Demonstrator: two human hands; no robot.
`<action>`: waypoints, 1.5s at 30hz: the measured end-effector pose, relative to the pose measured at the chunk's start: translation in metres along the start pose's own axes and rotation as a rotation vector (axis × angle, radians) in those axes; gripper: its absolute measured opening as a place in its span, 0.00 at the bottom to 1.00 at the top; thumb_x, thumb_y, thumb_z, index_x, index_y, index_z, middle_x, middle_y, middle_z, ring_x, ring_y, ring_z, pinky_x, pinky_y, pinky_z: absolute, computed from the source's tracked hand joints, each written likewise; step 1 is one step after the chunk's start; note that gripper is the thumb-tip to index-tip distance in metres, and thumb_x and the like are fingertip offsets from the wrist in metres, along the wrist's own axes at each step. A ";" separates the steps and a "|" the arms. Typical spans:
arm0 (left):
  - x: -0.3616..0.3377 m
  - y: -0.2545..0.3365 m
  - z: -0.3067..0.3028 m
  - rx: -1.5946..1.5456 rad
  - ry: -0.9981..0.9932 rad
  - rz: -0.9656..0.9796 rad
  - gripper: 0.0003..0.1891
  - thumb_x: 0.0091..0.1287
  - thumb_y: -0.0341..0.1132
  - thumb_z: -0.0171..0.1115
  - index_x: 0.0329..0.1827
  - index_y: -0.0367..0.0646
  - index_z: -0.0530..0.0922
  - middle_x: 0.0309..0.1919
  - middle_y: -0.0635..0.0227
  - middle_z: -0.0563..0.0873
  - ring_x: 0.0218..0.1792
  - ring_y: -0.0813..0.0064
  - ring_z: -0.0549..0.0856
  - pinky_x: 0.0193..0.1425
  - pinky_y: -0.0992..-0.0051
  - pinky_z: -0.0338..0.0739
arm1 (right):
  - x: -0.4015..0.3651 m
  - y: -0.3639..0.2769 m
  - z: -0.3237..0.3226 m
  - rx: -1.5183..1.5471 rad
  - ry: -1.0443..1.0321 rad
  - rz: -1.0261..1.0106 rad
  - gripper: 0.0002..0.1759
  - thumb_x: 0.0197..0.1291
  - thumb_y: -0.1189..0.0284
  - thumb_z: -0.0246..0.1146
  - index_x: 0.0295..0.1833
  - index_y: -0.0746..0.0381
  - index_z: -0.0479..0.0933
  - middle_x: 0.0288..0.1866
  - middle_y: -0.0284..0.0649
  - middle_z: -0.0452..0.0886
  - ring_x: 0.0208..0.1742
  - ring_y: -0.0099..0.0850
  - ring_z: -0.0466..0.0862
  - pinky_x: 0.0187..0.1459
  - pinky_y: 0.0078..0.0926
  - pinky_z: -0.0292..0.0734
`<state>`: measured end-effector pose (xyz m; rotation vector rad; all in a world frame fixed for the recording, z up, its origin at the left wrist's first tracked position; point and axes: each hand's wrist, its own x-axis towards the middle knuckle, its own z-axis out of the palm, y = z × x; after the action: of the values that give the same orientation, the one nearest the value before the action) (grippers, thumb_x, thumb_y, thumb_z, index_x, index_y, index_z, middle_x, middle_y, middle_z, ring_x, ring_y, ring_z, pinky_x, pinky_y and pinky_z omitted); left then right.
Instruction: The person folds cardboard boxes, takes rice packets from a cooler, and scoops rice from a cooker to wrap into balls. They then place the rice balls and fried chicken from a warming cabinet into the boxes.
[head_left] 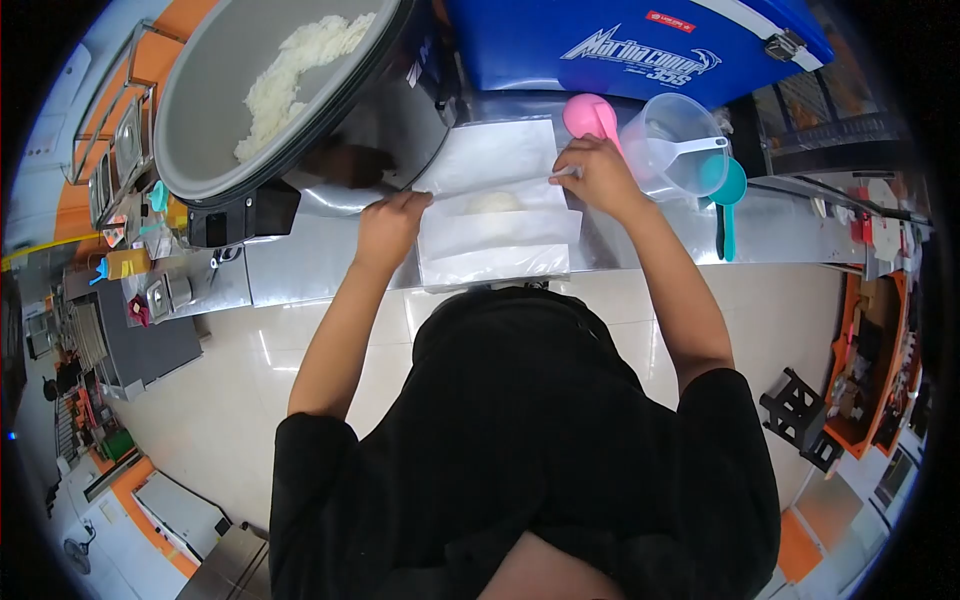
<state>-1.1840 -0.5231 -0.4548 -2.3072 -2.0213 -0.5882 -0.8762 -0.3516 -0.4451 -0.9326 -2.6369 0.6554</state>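
A rounded mound of white rice (495, 203) lies on white wrapping paper (497, 232) at the counter's front edge, partly covered by a fold of the sheet. My left hand (390, 232) pinches the left end of the sheet's far edge. At the opposite end, my right hand (598, 177) has thumb and fingers closed on the same edge, which is lifted a little. More white sheets (495, 150) lie flat beneath and behind it. Just beyond my right hand sits a pink scoop (592, 118).
A large rice cooker (190, 120) with rice inside stands left, its rim high. A blue cooler box (640, 50) blocks the back. To the right are a clear plastic jug (665, 170) with a white-handled scoop and a teal scoop (729, 215) hanging over the counter (310, 270) edge.
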 end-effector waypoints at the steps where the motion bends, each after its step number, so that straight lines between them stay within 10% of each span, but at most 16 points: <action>1: -0.004 0.002 -0.004 -0.014 0.037 0.002 0.08 0.56 0.29 0.68 0.39 0.49 0.86 0.37 0.67 0.90 0.36 0.64 0.89 0.37 0.65 0.84 | -0.001 -0.001 -0.001 0.048 -0.003 -0.031 0.07 0.53 0.65 0.71 0.36 0.54 0.83 0.38 0.34 0.83 0.50 0.34 0.80 0.56 0.39 0.68; 7: -0.024 0.003 -0.004 -0.085 0.073 -0.060 0.10 0.56 0.28 0.70 0.41 0.45 0.86 0.39 0.64 0.89 0.39 0.65 0.88 0.43 0.67 0.84 | -0.026 -0.011 0.010 -0.204 -0.054 -0.135 0.07 0.52 0.69 0.72 0.36 0.56 0.83 0.37 0.35 0.81 0.49 0.37 0.79 0.54 0.39 0.71; 13: -0.023 0.011 0.038 -1.072 0.327 -0.870 0.08 0.61 0.30 0.75 0.40 0.40 0.86 0.36 0.69 0.89 0.38 0.81 0.85 0.43 0.78 0.79 | 0.001 0.015 0.029 0.173 0.320 0.006 0.08 0.56 0.69 0.73 0.40 0.59 0.84 0.37 0.37 0.80 0.43 0.38 0.81 0.50 0.36 0.76; 16: -0.029 -0.005 0.050 -1.069 0.106 -0.854 0.10 0.62 0.29 0.75 0.43 0.35 0.85 0.34 0.72 0.88 0.34 0.86 0.81 0.39 0.82 0.77 | 0.020 0.030 0.043 0.501 0.212 0.105 0.15 0.57 0.67 0.74 0.49 0.59 0.83 0.35 0.34 0.79 0.39 0.31 0.80 0.45 0.30 0.76; 19: -0.020 0.004 0.049 -1.179 0.288 -0.987 0.10 0.61 0.27 0.75 0.42 0.33 0.85 0.31 0.72 0.87 0.30 0.86 0.79 0.37 0.82 0.75 | 0.030 0.028 0.037 0.869 -0.039 0.437 0.20 0.59 0.74 0.73 0.57 0.60 0.78 0.32 0.27 0.76 0.36 0.19 0.75 0.40 0.22 0.71; 22: -0.023 -0.004 0.056 -1.172 0.299 -0.956 0.09 0.62 0.27 0.75 0.42 0.33 0.85 0.32 0.71 0.88 0.30 0.86 0.80 0.38 0.82 0.76 | 0.030 0.035 0.030 0.764 -0.210 0.367 0.29 0.53 0.72 0.77 0.61 0.60 0.77 0.31 0.29 0.78 0.34 0.21 0.76 0.39 0.21 0.72; 37: -0.020 0.011 0.056 -1.123 0.375 -0.915 0.12 0.62 0.25 0.73 0.47 0.32 0.84 0.37 0.68 0.89 0.35 0.83 0.84 0.43 0.82 0.77 | 0.028 0.019 0.020 0.978 -0.260 0.482 0.12 0.55 0.76 0.74 0.43 0.65 0.80 0.31 0.27 0.79 0.33 0.20 0.77 0.36 0.22 0.71; 45: -0.029 0.014 0.060 -1.117 0.330 -1.021 0.13 0.63 0.22 0.70 0.50 0.31 0.83 0.40 0.68 0.89 0.37 0.83 0.84 0.45 0.82 0.78 | 0.035 0.076 0.063 0.815 -0.183 0.404 0.20 0.55 0.75 0.75 0.53 0.65 0.80 0.36 0.31 0.82 0.36 0.21 0.80 0.38 0.20 0.76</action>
<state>-1.1573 -0.5375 -0.5161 -0.8541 -2.9280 -2.3828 -0.8872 -0.2972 -0.5343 -1.1451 -1.9666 1.7933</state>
